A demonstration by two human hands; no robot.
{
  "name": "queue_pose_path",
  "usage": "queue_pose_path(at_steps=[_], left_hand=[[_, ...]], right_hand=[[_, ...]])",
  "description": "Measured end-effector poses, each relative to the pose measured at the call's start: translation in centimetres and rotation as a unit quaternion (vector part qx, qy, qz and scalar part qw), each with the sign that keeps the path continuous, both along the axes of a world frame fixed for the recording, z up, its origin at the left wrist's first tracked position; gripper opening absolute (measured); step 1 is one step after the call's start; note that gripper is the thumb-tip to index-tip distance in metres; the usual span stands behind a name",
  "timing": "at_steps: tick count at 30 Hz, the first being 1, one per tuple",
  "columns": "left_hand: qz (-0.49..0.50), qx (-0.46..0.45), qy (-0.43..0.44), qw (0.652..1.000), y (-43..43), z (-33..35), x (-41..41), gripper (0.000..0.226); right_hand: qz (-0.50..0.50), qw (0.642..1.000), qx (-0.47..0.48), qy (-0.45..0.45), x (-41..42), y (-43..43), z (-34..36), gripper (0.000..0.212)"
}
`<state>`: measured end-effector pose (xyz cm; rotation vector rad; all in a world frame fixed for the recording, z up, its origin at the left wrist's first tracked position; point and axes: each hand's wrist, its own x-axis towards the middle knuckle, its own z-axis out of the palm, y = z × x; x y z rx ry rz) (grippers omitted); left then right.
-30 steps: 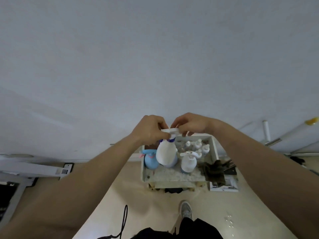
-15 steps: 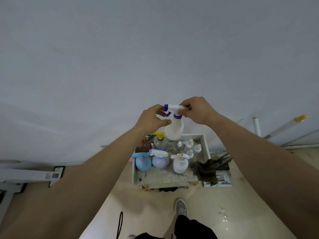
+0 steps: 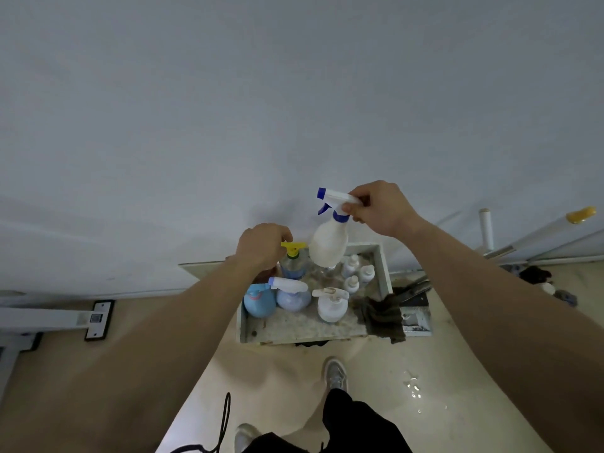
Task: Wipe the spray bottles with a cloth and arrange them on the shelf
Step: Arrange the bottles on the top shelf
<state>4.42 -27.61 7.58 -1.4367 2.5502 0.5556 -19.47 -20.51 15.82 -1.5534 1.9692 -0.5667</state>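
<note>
One-handed now | right grip (image 3: 380, 207) pinches white plastic spray bottle (image 3: 328, 243) | left grip (image 3: 261, 246) let go, curled by yellow-capped clear bottle (image 3: 294, 258), hold unclear | wipe pending

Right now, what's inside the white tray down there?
A yellow-topped clear bottle, light blue bottle, lavender bottle, white spray bottle and small white bottles. The left hand hides the tray's back left corner.

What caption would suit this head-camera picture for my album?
Right hand holds a white spray bottle by its head above a tray of bottles; left hand is at the yellow-topped bottle.
</note>
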Motion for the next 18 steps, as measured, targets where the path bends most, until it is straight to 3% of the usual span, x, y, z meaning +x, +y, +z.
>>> queue_pose_path(at_steps=[6,12,18], left_hand=[[0.037,0.012,0.036,0.999,-0.1,-0.4,-0.2,0.026],[0.030,0.143,0.164,0.976,0.3,1.0,-2.3,0.060],[0.047,0.102,0.294,0.949,0.5,1.8,-3.4,0.043]], right_hand=[[0.010,1.000,0.015,-0.010,0.8,0.5,-3.3,0.018],[0.021,0.999,0.019,-0.022,1.2,0.6,-4.7,0.016],[0.035,0.999,0.026,-0.017,1.8,0.1,-5.0,0.017]])
